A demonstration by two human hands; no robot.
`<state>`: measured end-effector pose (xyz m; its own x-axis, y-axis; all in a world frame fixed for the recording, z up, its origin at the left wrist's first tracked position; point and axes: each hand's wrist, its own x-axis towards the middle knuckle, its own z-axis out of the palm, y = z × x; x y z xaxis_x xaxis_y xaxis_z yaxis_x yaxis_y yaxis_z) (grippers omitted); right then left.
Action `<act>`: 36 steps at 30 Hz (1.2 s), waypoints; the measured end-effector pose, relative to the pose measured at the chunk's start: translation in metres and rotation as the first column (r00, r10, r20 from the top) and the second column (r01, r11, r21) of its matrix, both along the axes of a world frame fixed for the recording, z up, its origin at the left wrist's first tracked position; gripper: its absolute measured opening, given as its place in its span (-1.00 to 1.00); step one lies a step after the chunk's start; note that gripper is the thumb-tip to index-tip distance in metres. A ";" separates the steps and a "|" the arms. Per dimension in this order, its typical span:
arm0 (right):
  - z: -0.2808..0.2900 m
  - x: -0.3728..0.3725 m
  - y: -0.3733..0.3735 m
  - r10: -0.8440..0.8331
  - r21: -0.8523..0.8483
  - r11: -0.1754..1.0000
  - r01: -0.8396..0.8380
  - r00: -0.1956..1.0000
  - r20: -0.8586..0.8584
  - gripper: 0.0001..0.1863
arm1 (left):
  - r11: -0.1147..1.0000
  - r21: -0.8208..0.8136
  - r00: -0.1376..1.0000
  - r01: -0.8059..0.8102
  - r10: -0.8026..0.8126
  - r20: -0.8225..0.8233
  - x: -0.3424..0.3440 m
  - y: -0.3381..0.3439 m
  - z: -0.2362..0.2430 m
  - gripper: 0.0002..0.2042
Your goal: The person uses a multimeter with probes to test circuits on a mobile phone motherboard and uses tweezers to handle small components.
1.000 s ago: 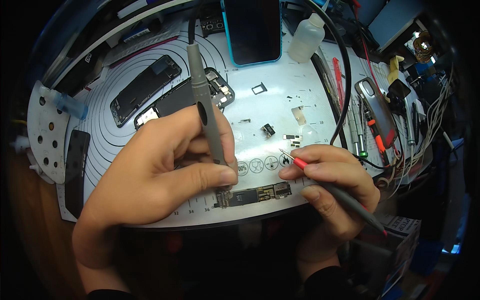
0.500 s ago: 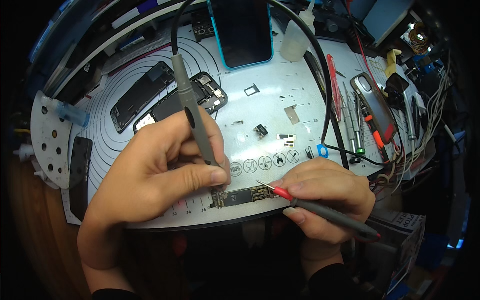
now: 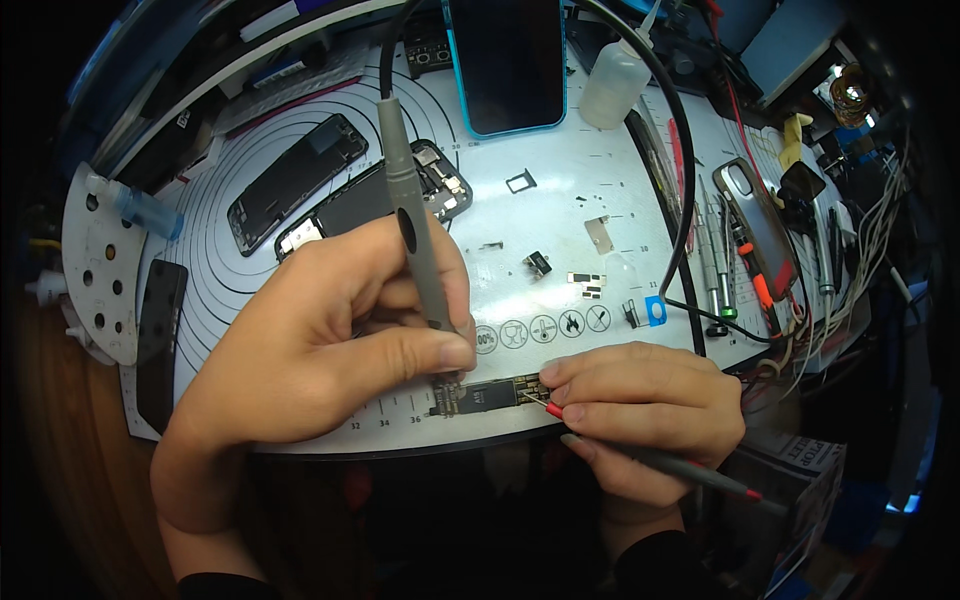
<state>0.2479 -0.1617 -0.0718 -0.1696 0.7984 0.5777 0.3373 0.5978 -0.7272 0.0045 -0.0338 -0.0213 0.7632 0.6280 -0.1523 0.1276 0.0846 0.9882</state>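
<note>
A: Nearest entries?

B: Right hand (image 3: 650, 415): one, grasping a red-and-grey probe (image 3: 700, 473) between thumb and fingers; metal tip over the circuit board (image 3: 487, 396), contact not discernible. Left hand (image 3: 310, 350): one, clasping a grey handle (image 3: 402, 165), nearly upright, lower end masked by the fingers.

A: Board, location?

B: Dark, long, narrow. Flat at the near edge of the white mat (image 3: 545, 220), between the hands. Right end covered by the right fingers; left end just beside the left thumb.

A: Middle ground?

B: Blue tag (image 3: 655, 310) and black clip (image 3: 630, 314), side by side, beyond the right hand. Small metal plates (image 3: 586, 284), one group. Black-and-silver component (image 3: 537, 263), to their left. Thin metal sheet (image 3: 599, 234). Tray frame (image 3: 521, 181), dark, farther back.

A: Obstructions?

B: Left hand and handle, across the phone housing (image 3: 445, 185), hiding part of it. Black cable (image 3: 689, 150), arching over the mat's right side.

A: Flanks and rear?

B: Holed white plate (image 3: 100, 260), far left. Screwdrivers (image 3: 710, 255) and a phone case (image 3: 752, 215), right. Display panel (image 3: 300, 185), dark, just beside the housing. Rear: blue-edged phone (image 3: 510, 70); translucent bottle (image 3: 612, 88), to its right.
</note>
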 end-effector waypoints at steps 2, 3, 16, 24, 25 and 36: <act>0.001 -0.001 0.000 0.000 0.005 1.000 0.000 1.000 0.006 -0.77 | 1.000 -0.005 1.000 -0.002 0.002 -0.003 0.000 -0.001 0.000 -0.80; 0.001 -0.001 0.000 0.000 0.008 1.000 0.000 1.000 0.009 -0.77 | 1.000 -0.009 1.000 -0.008 0.008 -0.002 0.000 -0.002 0.001 -0.80; 0.001 -0.002 0.003 0.011 0.070 0.997 -0.015 0.999 0.051 -0.83 | 0.999 -0.032 1.000 -0.009 0.008 -0.016 0.002 -0.001 0.005 -0.79; 0.002 -0.001 0.004 0.023 0.082 0.996 -0.029 0.997 0.076 -0.84 | 0.999 -0.035 1.000 -0.015 0.014 -0.008 0.002 -0.002 0.006 -0.79; 0.002 -0.002 0.004 0.014 0.085 0.996 -0.020 0.998 0.068 -0.84 | 0.999 -0.039 1.000 -0.012 0.012 -0.003 0.002 -0.002 0.005 -0.79; 0.001 -0.004 0.003 0.030 0.081 0.996 -0.033 0.999 0.044 -0.85 | 0.999 -0.045 1.000 -0.005 0.005 -0.011 -0.001 -0.001 0.006 -0.79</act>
